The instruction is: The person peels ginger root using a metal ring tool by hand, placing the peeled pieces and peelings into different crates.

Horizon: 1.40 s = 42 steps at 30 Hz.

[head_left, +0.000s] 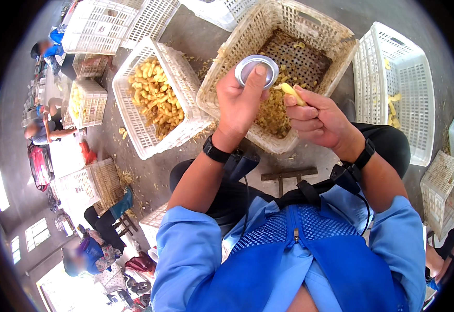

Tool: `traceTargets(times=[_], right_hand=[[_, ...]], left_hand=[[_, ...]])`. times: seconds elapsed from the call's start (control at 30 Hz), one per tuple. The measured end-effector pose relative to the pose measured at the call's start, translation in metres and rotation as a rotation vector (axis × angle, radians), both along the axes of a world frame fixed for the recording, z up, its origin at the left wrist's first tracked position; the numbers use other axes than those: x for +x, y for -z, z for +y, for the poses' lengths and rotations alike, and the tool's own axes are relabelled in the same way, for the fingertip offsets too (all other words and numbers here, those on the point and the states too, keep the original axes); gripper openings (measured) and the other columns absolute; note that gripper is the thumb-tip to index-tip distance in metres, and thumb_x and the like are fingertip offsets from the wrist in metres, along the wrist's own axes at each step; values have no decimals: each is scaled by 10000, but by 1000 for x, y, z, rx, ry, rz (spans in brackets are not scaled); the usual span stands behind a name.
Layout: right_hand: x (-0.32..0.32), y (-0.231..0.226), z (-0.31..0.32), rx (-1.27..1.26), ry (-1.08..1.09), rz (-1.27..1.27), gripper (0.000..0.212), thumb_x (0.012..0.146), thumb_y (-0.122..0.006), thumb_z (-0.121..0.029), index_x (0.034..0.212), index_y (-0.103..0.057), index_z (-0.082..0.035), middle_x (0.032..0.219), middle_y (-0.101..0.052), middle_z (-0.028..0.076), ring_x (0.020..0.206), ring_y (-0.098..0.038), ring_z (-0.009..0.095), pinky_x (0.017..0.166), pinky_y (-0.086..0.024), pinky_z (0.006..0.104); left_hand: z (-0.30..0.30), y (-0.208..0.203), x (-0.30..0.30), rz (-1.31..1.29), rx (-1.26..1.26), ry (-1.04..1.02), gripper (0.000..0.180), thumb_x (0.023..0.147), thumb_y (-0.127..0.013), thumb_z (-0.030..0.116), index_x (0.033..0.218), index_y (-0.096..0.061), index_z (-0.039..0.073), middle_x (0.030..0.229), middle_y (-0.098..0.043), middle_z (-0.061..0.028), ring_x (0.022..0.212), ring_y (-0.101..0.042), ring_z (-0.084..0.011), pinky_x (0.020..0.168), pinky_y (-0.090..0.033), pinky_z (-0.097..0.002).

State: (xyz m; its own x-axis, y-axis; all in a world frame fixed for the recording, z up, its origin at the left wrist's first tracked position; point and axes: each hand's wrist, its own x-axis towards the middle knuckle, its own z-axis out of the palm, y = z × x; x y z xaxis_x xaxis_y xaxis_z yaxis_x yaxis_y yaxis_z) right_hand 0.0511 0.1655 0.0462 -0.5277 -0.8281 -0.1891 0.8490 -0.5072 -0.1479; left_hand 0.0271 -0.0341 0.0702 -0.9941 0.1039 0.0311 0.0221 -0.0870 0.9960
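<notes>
My left hand (240, 101) is closed round a round, silver-rimmed metal piece (247, 65), with the thumb laid over its face. Its exact kind does not show. Just to the right, my right hand (323, 117) pinches a small pale yellow, finger-shaped vegetable piece (294, 95), its tip close to the metal piece. Both hands are above a stained white plastic crate (214, 86) with yellow-brown scraps (276, 117) in its bottom. To the left, a white crate (185, 78) holds many knobbly yellow-brown vegetables (157, 96).
At the right, a white crate (370, 88) holds a few pale yellow pieces (393, 106). A small wooden stool (289, 173) stands between my knees. More crates (99, 23) stand at the upper left, and other people (89, 255) sit along the left side.
</notes>
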Motion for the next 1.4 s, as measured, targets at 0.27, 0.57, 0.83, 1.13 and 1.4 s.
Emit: traceTargets(times=[0.27, 0.57, 0.83, 1.13, 1.4], right_hand=[[0, 2, -2, -48, 10, -35, 300, 1087, -363, -376, 1022, -521, -129, 634, -345, -115, 494, -302, 15, 411, -271, 163], [0, 5, -2, -132, 40, -89, 301, 1094, -346, -375, 1041, -494, -118, 632, -352, -103, 500, -316, 20, 414, -283, 162], [1, 2, -1, -123, 53, -81, 294, 1094, -348, -377, 1035, -478, -120, 629, -347, -101, 497, -316, 19, 416, -279, 159], [2, 2, -1, -117, 46, -49, 310, 1091, -356, -386, 1053, -498, -113, 630, -344, -105, 498, -311, 18, 415, -277, 162], [5, 5, 0, -53, 78, -75, 308, 1086, -371, -397, 1042, -512, -126, 629, -344, -102, 499, -313, 26, 411, -271, 168]], left_hand=[[11, 5, 3, 41, 30, 50, 238, 989, -658, 228, 1041, -675, -4, 865, -678, -12, 730, -603, -60, 630, -512, -224], [17, 17, 3, -25, 138, 25, 229, 994, -645, 206, 1046, -660, -17, 881, -693, -48, 751, -636, -93, 669, -541, -250], [17, 17, 3, -7, 160, 45, 255, 1002, -636, 230, 1049, -650, -20, 904, -700, -62, 768, -646, -102, 686, -551, -264], [19, 11, 5, 22, 81, 51, 183, 984, -653, 160, 1024, -657, -19, 874, -694, -47, 737, -629, -89, 658, -532, -253], [31, 7, 4, 137, -226, -52, 142, 943, -676, 133, 967, -659, -6, 767, -672, -63, 656, -607, -94, 596, -497, -272]])
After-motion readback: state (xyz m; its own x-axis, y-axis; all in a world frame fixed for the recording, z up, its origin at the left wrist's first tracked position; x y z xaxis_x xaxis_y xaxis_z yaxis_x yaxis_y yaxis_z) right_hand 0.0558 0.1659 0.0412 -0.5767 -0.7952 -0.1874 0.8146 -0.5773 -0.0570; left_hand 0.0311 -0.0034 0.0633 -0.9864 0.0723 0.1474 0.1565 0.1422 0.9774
